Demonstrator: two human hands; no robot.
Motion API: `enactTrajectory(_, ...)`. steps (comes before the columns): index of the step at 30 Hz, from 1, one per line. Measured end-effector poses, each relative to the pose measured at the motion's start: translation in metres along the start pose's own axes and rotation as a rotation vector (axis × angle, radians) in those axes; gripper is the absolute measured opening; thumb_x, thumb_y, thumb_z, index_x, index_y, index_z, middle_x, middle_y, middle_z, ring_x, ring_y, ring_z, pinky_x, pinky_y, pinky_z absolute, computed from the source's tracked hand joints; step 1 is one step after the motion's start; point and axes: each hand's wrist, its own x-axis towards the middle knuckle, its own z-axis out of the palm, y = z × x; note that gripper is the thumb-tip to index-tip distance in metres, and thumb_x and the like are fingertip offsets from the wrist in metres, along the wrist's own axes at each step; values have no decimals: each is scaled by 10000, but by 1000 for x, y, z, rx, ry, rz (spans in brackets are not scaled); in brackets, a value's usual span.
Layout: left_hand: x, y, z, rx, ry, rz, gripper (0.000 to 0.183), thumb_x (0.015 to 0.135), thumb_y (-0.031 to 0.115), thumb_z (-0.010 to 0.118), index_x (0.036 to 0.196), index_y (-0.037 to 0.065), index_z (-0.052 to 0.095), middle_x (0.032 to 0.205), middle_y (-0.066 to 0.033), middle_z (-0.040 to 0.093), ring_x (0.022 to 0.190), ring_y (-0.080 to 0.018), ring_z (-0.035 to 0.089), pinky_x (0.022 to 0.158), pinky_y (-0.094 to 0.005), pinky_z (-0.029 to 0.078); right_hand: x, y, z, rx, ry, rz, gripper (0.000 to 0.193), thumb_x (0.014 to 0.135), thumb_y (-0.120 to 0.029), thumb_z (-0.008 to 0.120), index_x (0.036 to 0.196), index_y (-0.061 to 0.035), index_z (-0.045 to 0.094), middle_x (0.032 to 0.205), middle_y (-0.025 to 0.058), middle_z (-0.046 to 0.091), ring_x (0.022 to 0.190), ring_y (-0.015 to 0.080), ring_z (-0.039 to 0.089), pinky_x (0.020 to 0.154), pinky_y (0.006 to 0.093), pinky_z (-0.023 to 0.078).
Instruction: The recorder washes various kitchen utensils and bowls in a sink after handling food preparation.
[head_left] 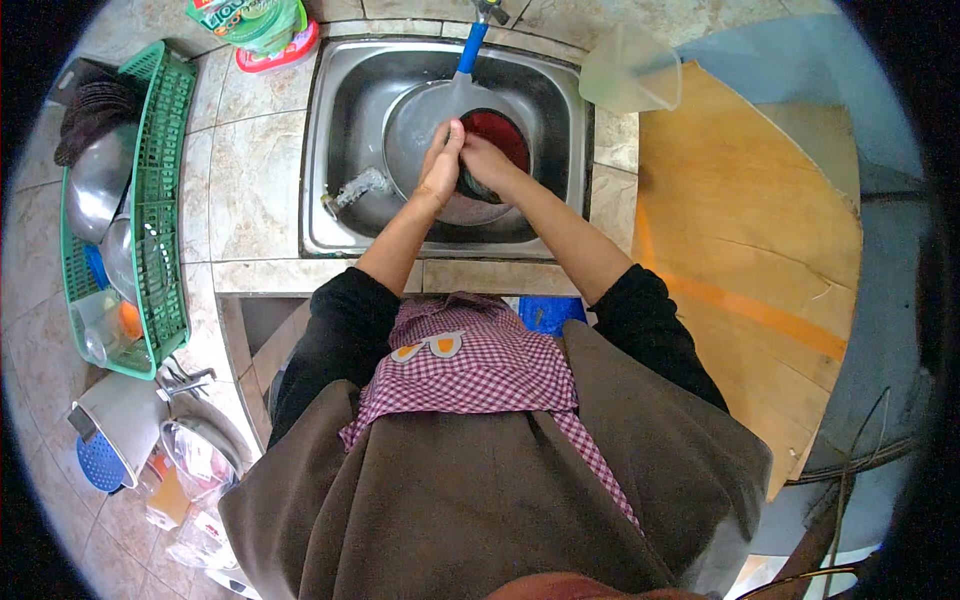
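Observation:
Both my hands are over the sink, close together under the tap's stream. My left hand (pixel 438 165) is closed at the left edge of a round, dark-rimmed bowl (pixel 500 132) with a deep red inside; its thumb points up and its other fingers are partly hidden. Across the bowl reaches my right hand (pixel 486 165), its fingers curled in toward the left palm; whatever they hold is hidden. Beneath them a wide grey metal basin (pixel 405 130) sits in the sink. Water runs from the blue tap hose (pixel 472 48).
Around the basin is the steel sink (pixel 345 80), with a scrubbing pad (pixel 362 184) at its left. A green rack (pixel 160 220) of bowls stands left. A cloudy plastic container (pixel 632 72) sits by the back right corner, beside a wooden board (pixel 750 250). A soap pouch (pixel 250 22) lies back left.

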Motion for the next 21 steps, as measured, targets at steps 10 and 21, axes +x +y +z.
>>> enactTrajectory(10, -4, 23, -7, -280, -115, -300, 725, 826, 681, 391, 1369, 216, 266, 1344, -111, 370, 1174, -329, 436, 770, -603, 452, -12, -29, -12, -174, 147, 3, 343, 857, -269, 415, 1083, -42, 540, 1004, 251, 592, 941, 412, 568, 832, 458, 437)
enactTrajectory(21, 16, 42, -11, -202, -95, -423, 588, 862, 485, 474, 1343, 195, 302, 1315, -124, 421, 1132, -371, 483, 713, -617, 496, -50, -36, -110, -581, 61, -266, 311, 864, -333, 525, 972, -56, 614, 863, 177, 631, 800, 291, 617, 718, 380, 464)
